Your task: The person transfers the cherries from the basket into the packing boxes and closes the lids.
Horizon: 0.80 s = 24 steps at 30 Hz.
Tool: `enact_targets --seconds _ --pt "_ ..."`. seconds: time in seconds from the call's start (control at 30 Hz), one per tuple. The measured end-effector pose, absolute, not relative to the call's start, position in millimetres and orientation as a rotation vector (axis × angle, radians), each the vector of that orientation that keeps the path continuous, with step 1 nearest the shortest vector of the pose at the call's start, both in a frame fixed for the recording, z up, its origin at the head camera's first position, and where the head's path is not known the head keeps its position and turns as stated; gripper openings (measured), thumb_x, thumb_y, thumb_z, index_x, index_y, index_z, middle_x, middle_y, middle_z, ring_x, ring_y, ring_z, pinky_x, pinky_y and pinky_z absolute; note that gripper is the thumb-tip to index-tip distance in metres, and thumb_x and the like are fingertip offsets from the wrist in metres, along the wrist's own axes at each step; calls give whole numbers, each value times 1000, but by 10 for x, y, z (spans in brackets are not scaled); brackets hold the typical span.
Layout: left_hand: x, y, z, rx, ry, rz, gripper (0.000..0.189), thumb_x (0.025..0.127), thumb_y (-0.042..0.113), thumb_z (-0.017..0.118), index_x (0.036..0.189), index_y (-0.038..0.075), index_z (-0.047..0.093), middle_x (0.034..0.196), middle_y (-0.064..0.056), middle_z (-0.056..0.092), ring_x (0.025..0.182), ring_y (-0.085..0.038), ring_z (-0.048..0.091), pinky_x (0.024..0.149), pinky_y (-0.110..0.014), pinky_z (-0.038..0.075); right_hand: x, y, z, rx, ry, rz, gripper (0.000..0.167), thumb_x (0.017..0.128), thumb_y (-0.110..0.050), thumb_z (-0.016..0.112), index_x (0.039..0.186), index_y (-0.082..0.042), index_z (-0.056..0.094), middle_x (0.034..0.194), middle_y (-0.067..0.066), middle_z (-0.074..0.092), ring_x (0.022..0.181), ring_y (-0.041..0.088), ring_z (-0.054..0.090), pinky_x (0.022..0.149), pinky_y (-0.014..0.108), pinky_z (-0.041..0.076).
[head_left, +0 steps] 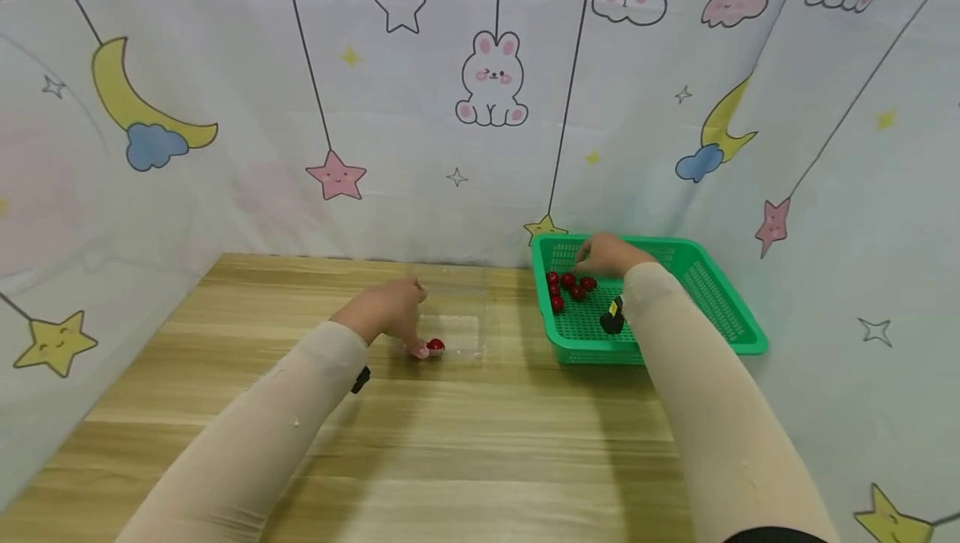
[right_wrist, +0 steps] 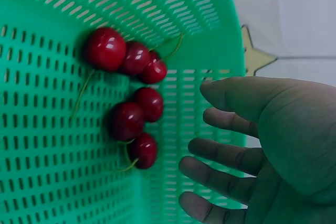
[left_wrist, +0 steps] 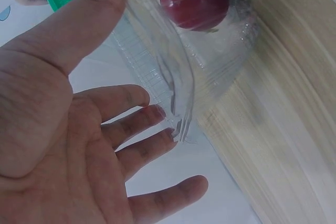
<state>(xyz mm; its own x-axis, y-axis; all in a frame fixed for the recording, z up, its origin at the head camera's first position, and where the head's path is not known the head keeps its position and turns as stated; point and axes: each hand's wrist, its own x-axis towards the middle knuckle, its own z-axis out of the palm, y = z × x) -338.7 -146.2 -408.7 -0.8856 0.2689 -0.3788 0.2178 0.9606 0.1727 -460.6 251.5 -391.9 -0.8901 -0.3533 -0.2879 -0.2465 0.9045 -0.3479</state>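
Note:
My left hand (head_left: pixel 386 312) is at the left side of a clear plastic box (head_left: pixel 468 354) on the table. In the left wrist view, the thumb (left_wrist: pixel 97 17) lies along the box's near edge, while the loosely extended fingertips touch or nearly touch the clear plastic. Red cherries (left_wrist: pixel 197 1) show through the box wall. Over the left part of a green basket (head_left: pixel 600 351) is my right hand (head_left: pixel 609 256). Its fingers are relaxed and apart, with nothing between them in the right wrist view. Several dark red cherries (right_wrist: pixel 127 120), some with green stems, lie beside the fingertips on the basket floor.
The wood-grain table (head_left: pixel 480 443) bears the box and, to its right, the basket. Behind them hangs a white curtain (head_left: pixel 420 110) printed with rabbits, stars and moons, close to the basket's back and right sides.

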Motion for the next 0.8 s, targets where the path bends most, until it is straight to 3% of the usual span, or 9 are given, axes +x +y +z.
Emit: enact_targets --seconds 0.23,0.47,0.57,0.63,0.73,0.8 --pt "-3371 -1515 -4131 339 2712 162 118 87 52 100 177 6 40 186 -16 33 167 -44 43 129 -66 47 -4644 2526 -3987 -357 2636 -415 49 116 -27 66 157 0 65 165 26 60 145 48 65 115 63 60" --pt "-3379 -1522 -4157 356 2723 157 118 85 55 100 176 6 42 185 -14 35 166 -43 45 128 -66 48 -4687 2523 -4067 -352 2589 -291 49 116 -22 64 158 3 64 164 28 61 147 49 64 116 61 60" --pt "-3386 -1509 -4151 361 2722 152 118 86 55 100 176 7 42 185 -14 35 166 -42 45 127 -66 49 -4690 2539 -4111 -325 2580 -283 48 117 -21 63 158 3 64 164 28 61 141 45 68 105 54 67" --pt "-3392 -1500 -4141 367 2721 152 118 86 55 100 176 6 41 185 -15 35 165 -43 45 127 -66 49 -4684 2550 -4129 -290 2577 -299 47 117 -20 63 159 2 63 165 27 60 131 40 72 90 46 69" --pt "-3392 -1485 -4121 374 2720 157 118 86 54 100 176 6 41 185 -15 35 165 -43 46 128 -65 48 -4666 2554 -4139 -252 2585 -331 45 117 -16 62 158 2 65 166 27 59 115 33 73 73 36 64" --pt "-3387 -1477 -4108 371 2718 164 118 86 53 100 176 6 41 185 -16 35 166 -43 45 128 -65 48 -4650 2550 -4148 -245 2603 -329 42 115 -15 65 154 1 69 161 27 64 106 28 72 68 33 60"
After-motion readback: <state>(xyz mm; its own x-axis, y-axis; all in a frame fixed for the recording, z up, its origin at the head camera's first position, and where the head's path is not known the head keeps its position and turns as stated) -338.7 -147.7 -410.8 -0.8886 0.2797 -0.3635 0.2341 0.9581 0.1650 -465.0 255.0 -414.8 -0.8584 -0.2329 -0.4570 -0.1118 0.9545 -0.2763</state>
